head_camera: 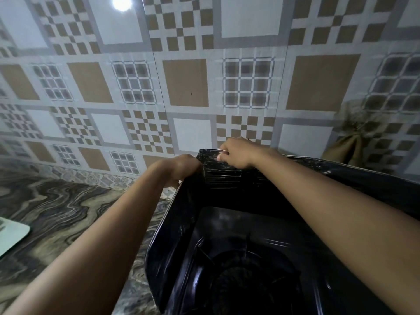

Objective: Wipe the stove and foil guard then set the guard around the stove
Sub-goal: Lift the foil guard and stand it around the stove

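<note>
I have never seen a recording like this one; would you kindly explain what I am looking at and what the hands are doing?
There is no machine here. A person wears a wide-angle camera on the head, so this single picture looks forward and down along both forearms. The left hand and the right hand hold the top edge of a dark, shiny guard near its far corner; the left hand's fingers are hidden behind it. The guard stands around a black stove on a marbled counter. A pale flat thing lies on the counter at the far left. Behind is a tiled wall.
</note>
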`<state>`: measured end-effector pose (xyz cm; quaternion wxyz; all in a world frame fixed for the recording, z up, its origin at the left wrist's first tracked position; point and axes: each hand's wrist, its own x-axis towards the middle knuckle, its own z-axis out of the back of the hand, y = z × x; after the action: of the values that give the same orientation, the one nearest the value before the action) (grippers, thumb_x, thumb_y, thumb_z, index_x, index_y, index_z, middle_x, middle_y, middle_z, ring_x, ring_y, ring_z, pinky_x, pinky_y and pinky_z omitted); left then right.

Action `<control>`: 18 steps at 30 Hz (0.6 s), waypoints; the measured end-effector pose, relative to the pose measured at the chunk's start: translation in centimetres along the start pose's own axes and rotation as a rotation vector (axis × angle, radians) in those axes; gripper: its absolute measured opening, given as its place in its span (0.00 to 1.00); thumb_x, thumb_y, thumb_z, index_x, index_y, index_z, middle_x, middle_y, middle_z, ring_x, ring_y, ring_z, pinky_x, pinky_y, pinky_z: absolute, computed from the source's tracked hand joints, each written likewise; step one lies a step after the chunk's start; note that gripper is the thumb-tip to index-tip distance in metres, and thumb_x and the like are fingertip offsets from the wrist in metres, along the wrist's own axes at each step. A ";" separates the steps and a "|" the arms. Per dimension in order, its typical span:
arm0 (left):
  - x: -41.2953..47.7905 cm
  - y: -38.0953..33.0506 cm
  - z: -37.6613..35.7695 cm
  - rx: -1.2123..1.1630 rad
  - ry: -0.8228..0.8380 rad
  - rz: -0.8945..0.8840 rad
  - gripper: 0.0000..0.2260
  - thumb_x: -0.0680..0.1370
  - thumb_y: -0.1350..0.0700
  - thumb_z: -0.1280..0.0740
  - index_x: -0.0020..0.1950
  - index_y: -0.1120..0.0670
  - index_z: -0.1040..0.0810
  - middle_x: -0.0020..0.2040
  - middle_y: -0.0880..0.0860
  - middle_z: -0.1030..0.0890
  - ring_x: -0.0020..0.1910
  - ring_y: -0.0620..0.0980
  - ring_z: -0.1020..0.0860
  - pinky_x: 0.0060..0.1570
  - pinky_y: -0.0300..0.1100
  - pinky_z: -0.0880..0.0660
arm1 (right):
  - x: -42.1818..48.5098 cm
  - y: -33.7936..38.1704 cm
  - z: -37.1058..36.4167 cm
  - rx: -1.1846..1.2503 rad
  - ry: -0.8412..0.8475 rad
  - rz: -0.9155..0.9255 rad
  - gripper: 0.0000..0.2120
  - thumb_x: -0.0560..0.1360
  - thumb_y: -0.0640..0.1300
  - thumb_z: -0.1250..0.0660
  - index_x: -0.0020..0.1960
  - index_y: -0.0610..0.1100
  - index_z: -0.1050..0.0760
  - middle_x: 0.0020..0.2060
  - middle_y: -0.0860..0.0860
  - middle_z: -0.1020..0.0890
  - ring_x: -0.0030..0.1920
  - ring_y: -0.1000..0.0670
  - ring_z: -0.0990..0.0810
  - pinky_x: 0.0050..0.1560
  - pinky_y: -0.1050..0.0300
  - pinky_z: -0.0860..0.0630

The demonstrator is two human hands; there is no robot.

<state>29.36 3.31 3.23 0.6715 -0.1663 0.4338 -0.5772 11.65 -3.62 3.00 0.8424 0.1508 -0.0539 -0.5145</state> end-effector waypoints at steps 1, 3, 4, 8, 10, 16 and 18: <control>0.1 -0.1 0.0 -0.001 -0.006 0.006 0.11 0.77 0.61 0.43 0.44 0.61 0.22 0.42 0.60 0.18 0.49 0.64 0.18 0.57 0.63 0.23 | 0.0 0.1 -0.1 -0.007 -0.007 -0.001 0.15 0.81 0.52 0.35 0.41 0.43 0.26 0.39 0.50 0.25 0.40 0.49 0.25 0.38 0.55 0.31; -0.2 -0.3 -0.1 -0.001 -0.005 0.009 0.11 0.77 0.62 0.44 0.43 0.60 0.22 0.40 0.60 0.19 0.47 0.63 0.19 0.57 0.63 0.24 | 0.1 0.3 -0.4 -0.032 -0.022 -0.006 0.16 0.81 0.51 0.35 0.37 0.47 0.29 0.39 0.50 0.26 0.43 0.47 0.25 0.35 0.55 0.35; -0.2 -0.3 -0.2 -0.002 -0.001 0.011 0.11 0.78 0.62 0.44 0.42 0.60 0.23 0.40 0.59 0.19 0.45 0.61 0.19 0.58 0.63 0.24 | 0.1 0.4 -0.6 -0.038 -0.027 -0.013 0.16 0.81 0.51 0.36 0.36 0.48 0.31 0.40 0.50 0.26 0.46 0.46 0.24 0.35 0.55 0.35; -0.4 -0.5 -0.4 -0.016 -0.006 0.014 0.12 0.78 0.62 0.45 0.41 0.60 0.24 0.36 0.57 0.20 0.39 0.57 0.21 0.50 0.57 0.21 | 0.3 0.6 -1.0 -0.045 -0.029 -0.025 0.16 0.82 0.52 0.38 0.36 0.51 0.33 0.45 0.47 0.25 0.53 0.44 0.23 0.36 0.55 0.35; -0.5 -0.5 -0.3 -0.025 -0.009 0.024 0.12 0.78 0.62 0.45 0.41 0.59 0.24 0.34 0.56 0.21 0.35 0.54 0.22 0.39 0.47 0.23 | 0.2 0.9 -0.9 -0.066 -0.007 -0.008 0.16 0.83 0.51 0.40 0.37 0.51 0.34 0.46 0.48 0.26 0.49 0.45 0.25 0.35 0.56 0.37; -0.4 -0.4 -0.3 -0.055 -0.037 0.016 0.10 0.76 0.62 0.44 0.41 0.60 0.23 0.36 0.58 0.20 0.43 0.59 0.21 0.58 0.61 0.23 | 0.4 1.3 -0.9 -0.027 0.019 0.021 0.18 0.84 0.50 0.44 0.37 0.48 0.32 0.36 0.52 0.29 0.41 0.48 0.29 0.35 0.54 0.37; -0.3 -0.4 -0.3 -0.054 -0.037 0.017 0.10 0.76 0.62 0.44 0.40 0.59 0.24 0.36 0.58 0.21 0.41 0.58 0.21 0.55 0.59 0.22 | 0.5 1.3 -0.9 -0.002 0.029 0.013 0.18 0.84 0.50 0.44 0.36 0.48 0.33 0.35 0.52 0.29 0.38 0.49 0.30 0.34 0.55 0.38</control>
<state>28.84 3.57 3.49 0.6797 -0.1914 0.4383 -0.5561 13.23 -3.34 2.56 0.8465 0.1571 -0.0422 -0.5069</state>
